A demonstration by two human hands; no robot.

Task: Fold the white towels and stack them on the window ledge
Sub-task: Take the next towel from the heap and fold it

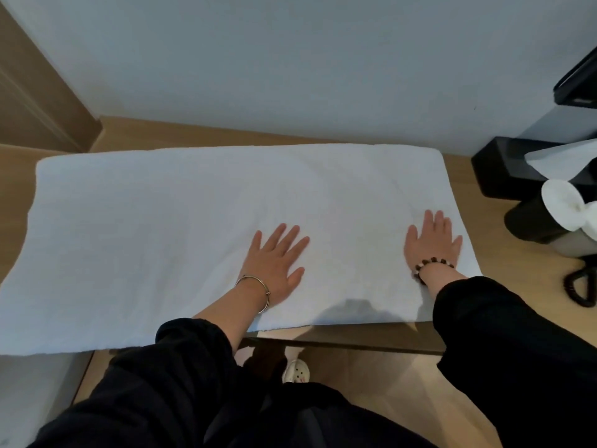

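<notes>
Black sleeves cover both my arms closest to the lens, the left sleeve (181, 367) pushed up my forearm and the right sleeve (500, 350) ending just short of the wrist. Between them, down on the floor, I can see the toe of a white shoe (295, 371).

Ahead of me the white towel (145, 237) lies flat on the wooden counter (517, 286), its long side running left to right and covering most of the top. Its far edge sits near the pale wall (290, 59), and its near left part runs out of view.

My left hand (274, 263) lies palm down near the middle of the towel's near edge, fingers straight and fanned apart, a thin metal bangle (255, 291) on the wrist. My right hand (433, 244) lies flat on the towel close to its right end, fingers straight and closer together, with a bead bracelet (433, 265) at the wrist. Neither hand pinches any cloth.

To the right of the towel stand a black tissue box (504, 169) with a tissue sticking up, a dark cylinder (529, 221) holding something white, and a coiled black cord (578, 286).
</notes>
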